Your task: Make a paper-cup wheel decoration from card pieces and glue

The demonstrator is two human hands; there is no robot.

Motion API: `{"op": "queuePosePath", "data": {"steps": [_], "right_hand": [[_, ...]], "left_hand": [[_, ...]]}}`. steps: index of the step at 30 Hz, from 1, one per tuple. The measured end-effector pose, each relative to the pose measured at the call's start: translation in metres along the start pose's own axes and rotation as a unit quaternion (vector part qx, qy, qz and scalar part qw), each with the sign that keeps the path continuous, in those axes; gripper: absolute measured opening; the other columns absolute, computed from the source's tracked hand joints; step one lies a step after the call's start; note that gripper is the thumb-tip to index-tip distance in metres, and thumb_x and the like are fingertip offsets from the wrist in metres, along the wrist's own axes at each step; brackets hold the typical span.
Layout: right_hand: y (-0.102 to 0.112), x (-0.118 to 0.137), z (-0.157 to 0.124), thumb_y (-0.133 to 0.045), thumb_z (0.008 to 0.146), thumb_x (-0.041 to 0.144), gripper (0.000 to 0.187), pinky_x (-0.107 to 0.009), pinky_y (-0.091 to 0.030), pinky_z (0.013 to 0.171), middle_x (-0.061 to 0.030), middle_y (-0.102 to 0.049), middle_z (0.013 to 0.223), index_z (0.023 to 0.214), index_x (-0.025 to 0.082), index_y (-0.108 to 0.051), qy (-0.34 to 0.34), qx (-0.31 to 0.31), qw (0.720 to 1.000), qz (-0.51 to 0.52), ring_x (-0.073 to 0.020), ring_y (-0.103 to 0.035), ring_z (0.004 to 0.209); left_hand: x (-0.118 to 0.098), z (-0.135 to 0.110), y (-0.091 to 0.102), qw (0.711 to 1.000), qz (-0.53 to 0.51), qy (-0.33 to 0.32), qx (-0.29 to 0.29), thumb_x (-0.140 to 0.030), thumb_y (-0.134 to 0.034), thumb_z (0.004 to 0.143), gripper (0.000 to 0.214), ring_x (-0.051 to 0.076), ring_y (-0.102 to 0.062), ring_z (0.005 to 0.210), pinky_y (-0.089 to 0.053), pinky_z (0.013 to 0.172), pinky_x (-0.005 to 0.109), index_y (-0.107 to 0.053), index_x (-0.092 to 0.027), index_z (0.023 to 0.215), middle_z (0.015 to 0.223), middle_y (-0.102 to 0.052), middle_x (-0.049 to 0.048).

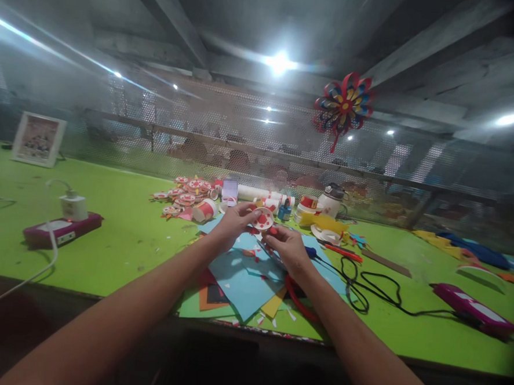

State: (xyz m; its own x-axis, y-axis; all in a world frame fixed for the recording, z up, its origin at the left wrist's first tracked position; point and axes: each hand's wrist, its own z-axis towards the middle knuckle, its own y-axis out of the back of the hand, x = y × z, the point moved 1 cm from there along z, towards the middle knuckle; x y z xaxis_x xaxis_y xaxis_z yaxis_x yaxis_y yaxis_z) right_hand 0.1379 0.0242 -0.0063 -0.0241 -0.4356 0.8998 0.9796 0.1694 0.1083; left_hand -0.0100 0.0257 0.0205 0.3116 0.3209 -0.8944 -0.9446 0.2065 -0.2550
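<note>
A small paper craft (pixel 263 218), round and white with red spots and a turtle-like outline, is held up over the table's middle. My left hand (pixel 236 225) pinches its left edge, thumb on the face. From the lower right, the closed fingers of my right hand (pixel 289 251) meet its bottom edge. Under the right hand shows a red loop (pixel 299 301) with grey blades towards the craft, apparently scissors; whether the palm grips them is hidden. Beneath both hands lie light blue paper sheets (pixel 244 299) with small cut scraps on them.
Similar spotted crafts (pixel 187 195) are piled at the back left, near a paper cup (pixel 205 210). A phone (pixel 230 192) stands upright behind my hands. A black cord (pixel 379 293) runs to a purple power strip (pixel 476 309) on the right; another strip (pixel 63 230) lies left.
</note>
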Motion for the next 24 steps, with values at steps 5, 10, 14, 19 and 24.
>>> {"op": "queuePosePath", "data": {"steps": [5,10,14,19,24], "right_hand": [[-0.002,0.002,-0.002,-0.068,0.062,0.029,0.016,-0.022,-0.038,0.042,0.0023,-0.059,0.053,0.063,0.016,-0.059,-0.002,0.008,1.000,0.003,-0.0083,-0.047,0.042],[-0.005,0.004,-0.004,-0.069,0.060,0.031,0.018,-0.022,-0.038,0.041,0.0022,-0.057,0.052,0.062,0.016,-0.059,-0.010,0.012,1.000,0.014,-0.0082,-0.046,0.042],[-0.006,0.005,-0.004,-0.069,0.060,0.030,0.018,-0.022,-0.038,0.042,0.0019,-0.058,0.055,0.062,0.016,-0.060,-0.016,0.002,0.999,0.034,-0.0076,-0.046,0.042],[-0.006,0.003,-0.003,-0.070,0.060,0.031,0.019,-0.021,-0.035,0.042,0.0017,-0.058,0.054,0.062,0.015,-0.060,-0.028,-0.007,0.998,0.048,-0.0072,-0.045,0.041],[-0.007,0.002,-0.005,-0.071,0.060,0.033,0.021,-0.021,-0.035,0.041,0.0020,-0.057,0.051,0.060,0.015,-0.060,-0.033,-0.007,0.998,0.051,-0.0075,-0.045,0.041]], "left_hand": [[-0.001,-0.001,0.000,1.000,0.006,0.003,0.001,-0.032,-0.072,0.064,0.029,0.010,-0.054,0.056,-0.040,0.048,0.022,-0.058,-0.013,0.080,0.068,-0.060,0.0005],[0.003,0.002,0.003,0.999,0.003,-0.012,0.033,-0.034,-0.071,0.065,0.028,0.009,-0.050,0.054,-0.035,0.046,0.021,-0.061,-0.012,0.080,0.066,-0.059,0.0005],[0.009,0.005,0.005,0.999,-0.013,-0.023,0.046,-0.034,-0.070,0.068,0.025,0.007,-0.047,0.052,-0.033,0.047,0.021,-0.062,-0.012,0.079,0.065,-0.058,-0.0003],[0.011,0.006,0.005,0.998,-0.006,-0.024,0.049,-0.033,-0.068,0.071,0.025,0.007,-0.047,0.053,-0.033,0.049,0.021,-0.065,-0.011,0.082,0.067,-0.059,0.0016],[0.013,0.008,0.007,0.999,0.017,-0.028,0.028,-0.031,-0.068,0.071,0.022,0.008,-0.046,0.051,-0.032,0.048,0.021,-0.066,-0.011,0.081,0.064,-0.058,0.0016]]}}
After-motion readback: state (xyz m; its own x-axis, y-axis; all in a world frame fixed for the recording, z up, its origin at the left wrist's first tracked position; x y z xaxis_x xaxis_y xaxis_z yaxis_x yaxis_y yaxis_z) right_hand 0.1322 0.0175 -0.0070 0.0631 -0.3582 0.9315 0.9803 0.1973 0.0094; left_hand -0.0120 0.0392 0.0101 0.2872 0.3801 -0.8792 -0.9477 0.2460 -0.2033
